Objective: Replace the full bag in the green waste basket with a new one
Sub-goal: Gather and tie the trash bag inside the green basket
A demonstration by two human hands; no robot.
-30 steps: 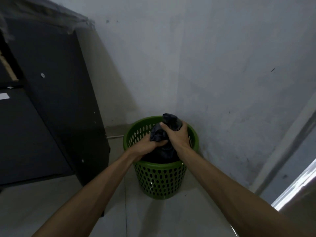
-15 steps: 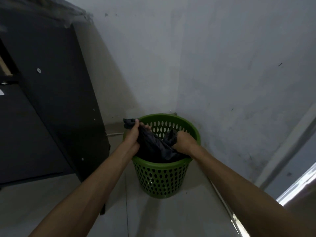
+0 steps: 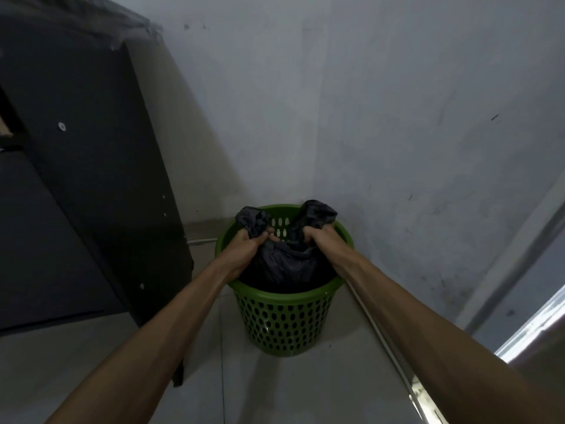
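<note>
A: Where's the bag right now?

B: The black bag (image 3: 286,263) sits down inside the green waste basket (image 3: 282,316), which stands on the tiled floor (image 3: 91,356) in the corner, near the grey wall (image 3: 397,117) and right of the dark cabinet (image 3: 76,179). Its body fills the basket's mouth; two gathered ears of plastic stick up above the rim.

A: And the hands?

B: Each grip is clamped on one ear. The left hand (image 3: 244,247) is fisted around the left bunch, the right hand (image 3: 321,238) around the right bunch. They're level with the rim and near each other, with a gap between them.

A: So which way does the load lie from them?

B: Straight below and between them. The basket's long axis runs upright, so I'd judge the bag has to come up along that axis, or the ears get drawn together for a knot first. Neither hand is clearly nearer; it looks like an even two-handed job.

A: Materials?

B: Thin, crinkled plastic, dull with a slight sheen, limp where it's bunched. The basket is rigid plastic, round, tapering downward, its wall pierced with rows of oval holes and finished with a smooth solid rim. I'd guess the light basket could lift with the bag.
</note>
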